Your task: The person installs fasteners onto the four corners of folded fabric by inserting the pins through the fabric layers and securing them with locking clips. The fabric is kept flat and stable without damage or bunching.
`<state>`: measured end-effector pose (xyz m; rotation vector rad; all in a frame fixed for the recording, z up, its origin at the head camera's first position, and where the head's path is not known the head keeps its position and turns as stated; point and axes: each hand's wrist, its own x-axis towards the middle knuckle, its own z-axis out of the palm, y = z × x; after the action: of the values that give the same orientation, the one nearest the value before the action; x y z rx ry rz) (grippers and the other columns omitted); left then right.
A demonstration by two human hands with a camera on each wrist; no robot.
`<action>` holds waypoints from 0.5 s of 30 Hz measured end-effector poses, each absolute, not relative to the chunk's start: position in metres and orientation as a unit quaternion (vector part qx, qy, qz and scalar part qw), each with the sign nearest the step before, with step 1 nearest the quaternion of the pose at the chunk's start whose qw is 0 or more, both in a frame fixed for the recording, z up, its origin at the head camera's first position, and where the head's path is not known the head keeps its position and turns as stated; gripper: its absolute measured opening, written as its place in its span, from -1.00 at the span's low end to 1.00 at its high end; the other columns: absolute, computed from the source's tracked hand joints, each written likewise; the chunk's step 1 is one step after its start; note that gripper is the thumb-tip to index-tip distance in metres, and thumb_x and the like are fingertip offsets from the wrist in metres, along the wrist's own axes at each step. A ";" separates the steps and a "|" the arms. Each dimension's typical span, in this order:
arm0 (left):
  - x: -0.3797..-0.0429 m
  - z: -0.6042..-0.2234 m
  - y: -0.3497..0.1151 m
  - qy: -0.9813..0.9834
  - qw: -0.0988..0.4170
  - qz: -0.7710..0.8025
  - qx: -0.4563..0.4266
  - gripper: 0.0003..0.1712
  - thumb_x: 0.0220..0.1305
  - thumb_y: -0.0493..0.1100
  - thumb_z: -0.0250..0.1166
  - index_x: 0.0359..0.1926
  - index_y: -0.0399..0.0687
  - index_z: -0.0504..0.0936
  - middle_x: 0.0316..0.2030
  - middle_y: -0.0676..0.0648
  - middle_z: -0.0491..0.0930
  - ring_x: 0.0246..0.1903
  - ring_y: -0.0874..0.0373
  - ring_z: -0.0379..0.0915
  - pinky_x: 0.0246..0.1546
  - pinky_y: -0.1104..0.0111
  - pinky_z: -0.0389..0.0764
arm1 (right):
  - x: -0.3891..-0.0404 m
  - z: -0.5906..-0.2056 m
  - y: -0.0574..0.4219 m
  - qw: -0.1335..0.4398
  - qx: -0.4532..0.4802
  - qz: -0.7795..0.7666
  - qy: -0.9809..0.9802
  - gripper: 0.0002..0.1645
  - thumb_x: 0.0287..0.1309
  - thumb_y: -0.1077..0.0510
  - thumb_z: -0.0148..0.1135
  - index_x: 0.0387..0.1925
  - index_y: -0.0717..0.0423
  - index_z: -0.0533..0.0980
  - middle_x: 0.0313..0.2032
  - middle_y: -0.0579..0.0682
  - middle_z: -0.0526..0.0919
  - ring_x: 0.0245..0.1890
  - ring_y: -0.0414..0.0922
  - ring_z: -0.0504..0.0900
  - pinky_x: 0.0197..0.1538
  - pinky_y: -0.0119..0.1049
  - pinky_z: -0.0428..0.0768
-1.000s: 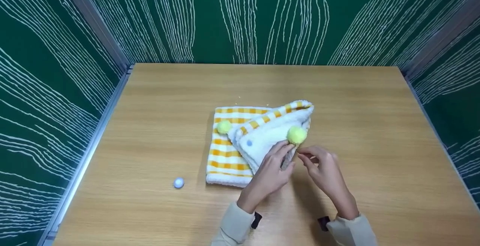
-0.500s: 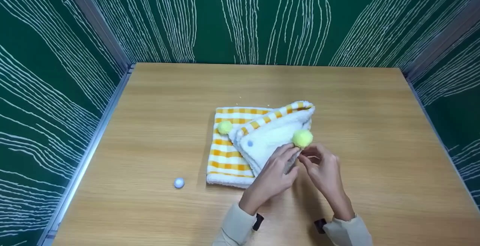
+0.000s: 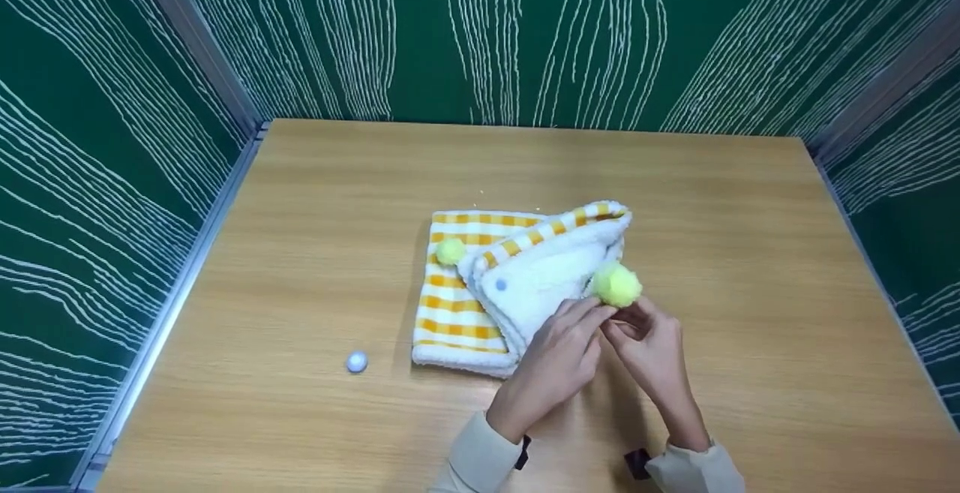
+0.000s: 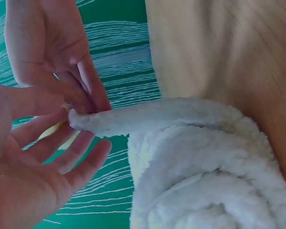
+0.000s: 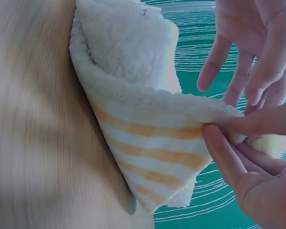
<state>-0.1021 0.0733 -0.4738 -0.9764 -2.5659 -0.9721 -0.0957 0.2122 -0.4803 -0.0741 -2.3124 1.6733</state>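
Note:
A folded fleece cloth, white with orange checks (image 3: 469, 326), lies mid-table, its upper layer turned back to the white side (image 3: 536, 272). Yellow-green pompoms sit at its left (image 3: 451, 251) and right (image 3: 617, 284). Just below the right pompom, my left hand (image 3: 551, 354) pinches the cloth's raised corner, its other fingers spread in the left wrist view. My right hand (image 3: 651, 350) pinches the same corner; the right wrist view shows its thumb (image 5: 221, 150) on the checked side. The fingertips partly hide the corner and the pompom's base.
A small pale blue-white ball (image 3: 357, 362) rests on the wooden table (image 3: 285, 253), left of the cloth. Small white specks lie behind the cloth. Green walls with white lines (image 3: 420, 35) stand at the back and sides.
Both hands and the right pompom have shifted slightly right and toward the person, drawing the cloth's corner along. The left pompom and the ball stay about where they were.

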 end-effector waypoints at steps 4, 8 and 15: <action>-0.102 -0.470 0.073 -0.877 0.128 -0.309 -0.345 -0.59 0.11 -0.31 0.07 0.03 -0.04 0.47 0.04 -0.01 0.42 0.03 0.20 0.28 0.11 0.50 0.23 | -0.092 -0.468 0.207 0.133 -0.053 0.585 -0.798 -0.60 -0.15 0.48 0.18 -0.14 0.43 0.46 -0.25 0.29 0.57 -0.32 -0.29 0.57 -0.27 -0.45 0.55; -0.101 -0.468 0.073 -0.876 0.121 -0.304 -0.355 -0.58 0.10 -0.34 0.06 0.02 -0.05 0.48 0.01 0.01 0.45 0.03 0.21 0.29 0.10 0.51 0.23 | -0.090 -0.464 0.203 0.147 -0.074 0.578 -0.799 -0.63 -0.14 0.46 0.20 -0.17 0.45 0.47 -0.27 0.31 0.57 -0.35 -0.29 0.57 -0.27 -0.50 0.54; -0.096 -0.467 0.071 -0.864 0.110 -0.336 -0.358 -0.58 0.09 -0.37 0.03 0.02 -0.09 0.49 0.00 0.00 0.46 0.07 0.23 0.28 0.10 0.55 0.20 | -0.094 -0.482 0.209 0.179 -0.087 0.583 -0.788 -0.70 -0.12 0.40 0.23 -0.23 0.37 0.52 -0.31 0.21 0.60 -0.34 -0.24 0.58 -0.29 -0.49 0.55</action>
<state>-0.0958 0.0707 -0.4669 -1.0530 -2.5401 -0.9880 -0.0938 0.2089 -0.4817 -0.2446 -2.2265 1.6489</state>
